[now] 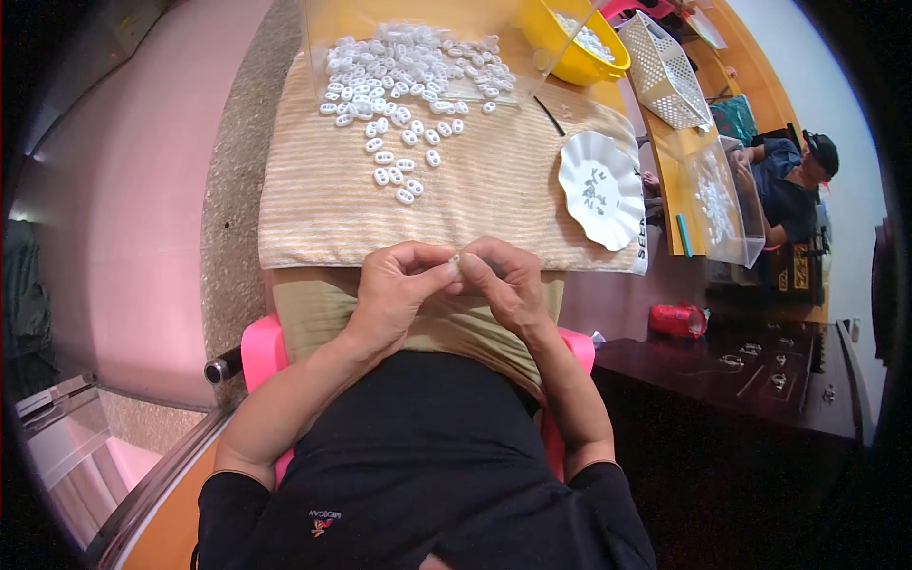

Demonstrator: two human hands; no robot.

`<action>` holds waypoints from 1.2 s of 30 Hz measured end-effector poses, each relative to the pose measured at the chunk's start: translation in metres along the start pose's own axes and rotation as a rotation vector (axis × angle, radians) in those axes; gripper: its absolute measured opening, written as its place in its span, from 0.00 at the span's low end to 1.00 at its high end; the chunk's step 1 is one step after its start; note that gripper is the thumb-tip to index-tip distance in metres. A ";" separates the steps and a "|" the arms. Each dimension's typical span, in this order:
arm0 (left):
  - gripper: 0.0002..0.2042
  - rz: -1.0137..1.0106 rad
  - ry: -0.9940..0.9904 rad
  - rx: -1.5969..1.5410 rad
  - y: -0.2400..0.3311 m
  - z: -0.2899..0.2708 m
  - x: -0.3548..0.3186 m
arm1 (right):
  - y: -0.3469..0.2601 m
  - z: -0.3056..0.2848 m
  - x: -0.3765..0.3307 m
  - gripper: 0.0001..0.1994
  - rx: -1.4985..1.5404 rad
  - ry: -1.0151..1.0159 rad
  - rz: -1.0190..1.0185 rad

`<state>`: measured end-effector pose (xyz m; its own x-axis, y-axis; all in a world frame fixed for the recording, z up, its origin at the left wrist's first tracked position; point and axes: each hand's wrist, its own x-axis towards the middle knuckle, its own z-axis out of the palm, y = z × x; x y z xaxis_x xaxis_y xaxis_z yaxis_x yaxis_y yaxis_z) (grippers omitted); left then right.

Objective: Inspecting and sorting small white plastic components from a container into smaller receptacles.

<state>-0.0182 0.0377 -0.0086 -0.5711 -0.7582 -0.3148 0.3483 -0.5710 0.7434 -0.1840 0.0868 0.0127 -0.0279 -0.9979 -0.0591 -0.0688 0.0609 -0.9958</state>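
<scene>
My left hand (394, 288) and my right hand (510, 287) meet just past the near edge of the striped cloth, above my lap. Their thumbs and forefingers pinch together on a small whitish piece (455, 258), mostly hidden by the fingertips. Beyond them lies a spread of small white oval plastic pieces (405, 196), each with two dark holes, heaped thicker toward the back. To the right, a white wavy-rimmed plate (619, 231) holds several tiny grey metal-looking bits (596, 193).
Striped towel (494, 204) covers the table. A clear plastic box (313, 57) stands at the back around the heap. Behind right are a yellow basin (608, 68) and a white perforated basket (660, 76). A thin black stick (549, 116) lies near the plate. Another person (793, 180) sits far right.
</scene>
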 end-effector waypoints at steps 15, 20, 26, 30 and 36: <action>0.08 -0.021 0.021 -0.001 0.004 0.004 -0.004 | 0.010 -0.001 0.000 0.08 -0.023 0.008 0.005; 0.08 -0.051 0.027 -0.035 0.005 0.002 -0.001 | 0.014 -0.007 0.003 0.08 -0.054 -0.012 -0.031; 0.07 -0.086 -0.009 -0.068 0.007 0.002 0.000 | 0.009 -0.011 0.002 0.08 0.111 -0.046 0.046; 0.07 -0.093 -0.018 -0.068 0.007 0.001 0.001 | 0.013 -0.013 0.003 0.09 0.115 -0.048 0.054; 0.07 -0.097 -0.034 -0.080 0.007 0.000 0.000 | 0.014 -0.012 0.001 0.08 0.223 -0.027 0.114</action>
<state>-0.0157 0.0336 -0.0036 -0.6293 -0.6879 -0.3617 0.3477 -0.6654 0.6605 -0.1968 0.0867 -0.0008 0.0042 -0.9853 -0.1707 0.1546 0.1693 -0.9734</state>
